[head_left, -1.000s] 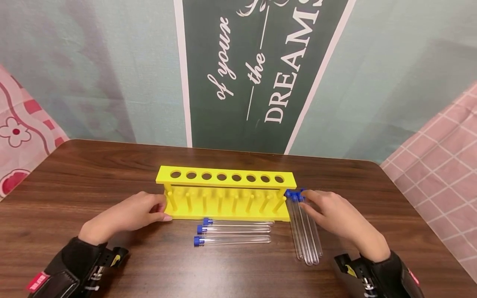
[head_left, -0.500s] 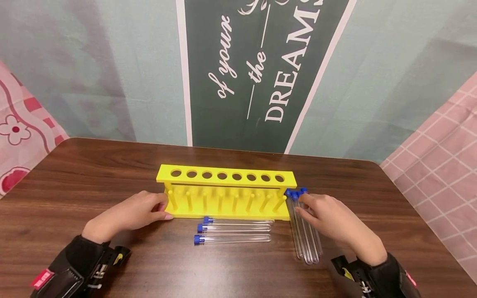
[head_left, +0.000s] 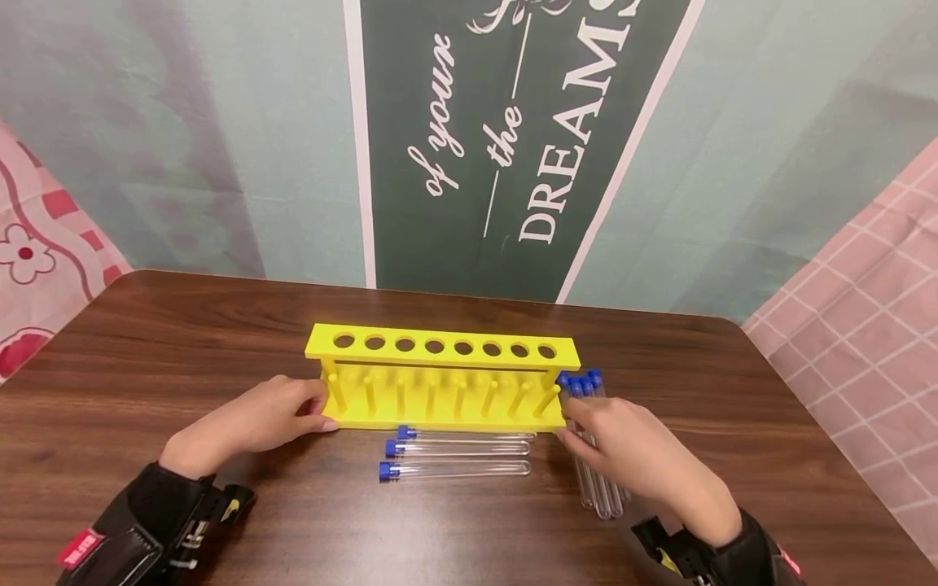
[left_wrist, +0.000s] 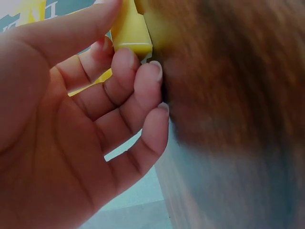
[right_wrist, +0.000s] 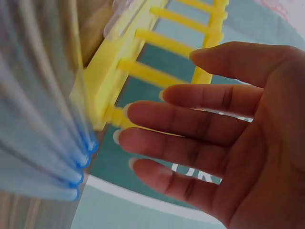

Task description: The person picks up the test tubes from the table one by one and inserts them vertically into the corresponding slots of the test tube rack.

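Observation:
A yellow test tube rack (head_left: pixel 447 358) stands upright on the table, its row of holes facing up. My left hand (head_left: pixel 271 419) grips the left end of its base, the thumb in front; in the left wrist view, thumb and fingers close on the rack's end (left_wrist: pixel 131 36). Three blue-capped test tubes (head_left: pixel 462 470) lie crosswise before the rack. Several more capped test tubes (head_left: pixel 601 492) lie side by side at its right end, partly hidden by my right hand (head_left: pixel 637 448). That hand hovers over them near the rack's corner, fingers extended and holding nothing in the right wrist view.
The brown wooden table (head_left: pixel 469 537) ends in front of a hanging cloth (head_left: pixel 293 146) with a dark green lettered panel. Pink patterned cloth hangs at the left and right sides. Both wrists wear black straps.
My right hand has moved left and toward me, from the caps of the right-hand tubes to the rack's right corner. My left hand and the rack have stayed in place.

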`<state>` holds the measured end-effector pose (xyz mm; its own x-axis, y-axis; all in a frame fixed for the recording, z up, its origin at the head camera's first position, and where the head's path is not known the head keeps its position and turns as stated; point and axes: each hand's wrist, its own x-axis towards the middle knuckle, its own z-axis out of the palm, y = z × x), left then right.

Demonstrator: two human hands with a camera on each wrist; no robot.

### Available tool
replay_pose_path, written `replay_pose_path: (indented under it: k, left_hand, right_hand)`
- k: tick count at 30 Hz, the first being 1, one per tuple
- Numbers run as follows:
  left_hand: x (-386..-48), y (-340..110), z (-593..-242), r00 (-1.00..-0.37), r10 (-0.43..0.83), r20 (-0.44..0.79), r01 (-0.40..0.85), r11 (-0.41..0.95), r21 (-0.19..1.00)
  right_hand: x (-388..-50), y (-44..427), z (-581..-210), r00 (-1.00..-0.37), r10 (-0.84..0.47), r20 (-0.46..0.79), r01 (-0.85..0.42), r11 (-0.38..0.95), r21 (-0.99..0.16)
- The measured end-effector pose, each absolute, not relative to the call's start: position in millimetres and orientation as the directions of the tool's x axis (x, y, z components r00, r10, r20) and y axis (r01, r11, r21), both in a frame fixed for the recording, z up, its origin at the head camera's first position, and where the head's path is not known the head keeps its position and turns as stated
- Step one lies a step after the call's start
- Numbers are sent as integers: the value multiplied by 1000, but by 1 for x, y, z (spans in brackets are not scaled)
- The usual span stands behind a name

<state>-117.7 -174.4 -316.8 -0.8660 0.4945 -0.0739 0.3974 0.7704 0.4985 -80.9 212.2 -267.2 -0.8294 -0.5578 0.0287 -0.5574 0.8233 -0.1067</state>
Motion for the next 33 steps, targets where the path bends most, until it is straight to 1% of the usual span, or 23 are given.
replay_pose_path:
  k: [8,12,17,21,27,33]
  left_hand:
    - [-117,-173,-313,-874,475,-101,361,776,518]
    - [-117,-172,-312,-875,474,-105,356,773,525]
    - [-117,-171,-311,-874,475,-101,358,771,527]
    - [-116,-172,-313,-872,482,-87,370,764,529]
    - [-116,-172,-314,-871,484,-86,370,761,532]
    - [-115,-172,-313,-871,485,-76,377,760,529]
  right_hand:
    - [-74,191,-265,-770,-634,70,-638,767,-69]
    - [-73,178,-260,-764,-640,84,-645,761,-70]
    - [-73,161,-254,-773,-630,71,-634,766,-103]
    - [-73,145,-251,-770,-637,49,-638,764,-100]
    - [-70,120,-248,-744,-668,10,-666,741,-80]
    - [-67,107,-256,-702,-711,22,-712,701,-44]
